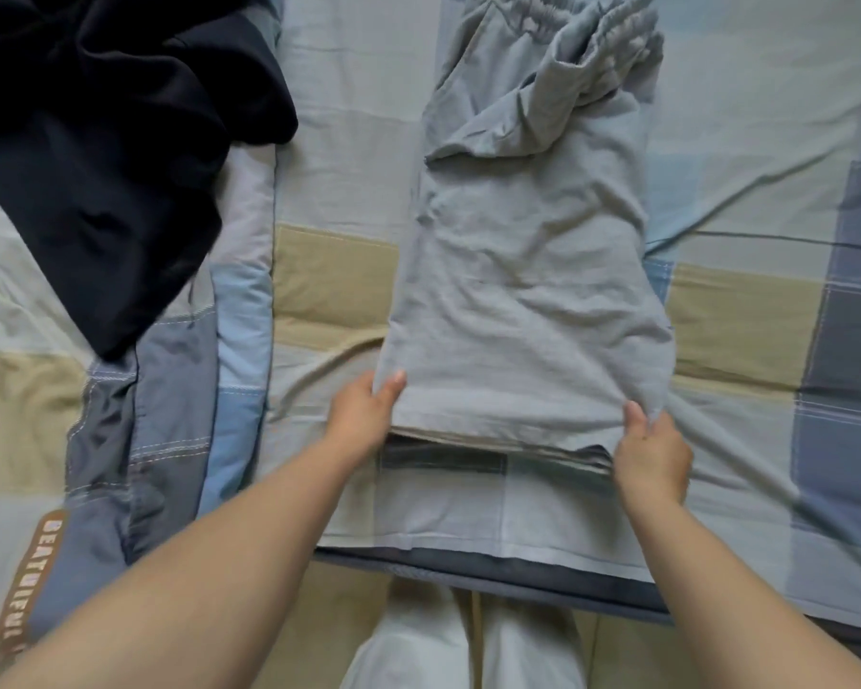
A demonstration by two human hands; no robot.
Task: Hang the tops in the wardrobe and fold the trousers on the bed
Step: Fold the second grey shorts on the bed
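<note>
Light grey trousers (pixel 523 271) lie lengthwise on the bed, elastic waistband bunched at the far end, leg hems toward me. My left hand (pixel 364 415) pinches the near left corner of the hems, thumb on top of the cloth. My right hand (pixel 652 450) pinches the near right corner the same way. The near edge is lifted slightly off the sheet, with several layers of fabric showing along it.
A dark navy garment (pixel 110 156) lies crumpled at the far left, on a folded patchwork quilt (pixel 170 390). The checked bedsheet (pixel 746 315) spreads to the right. The bed's near edge (pixel 493 574) runs just in front of my legs.
</note>
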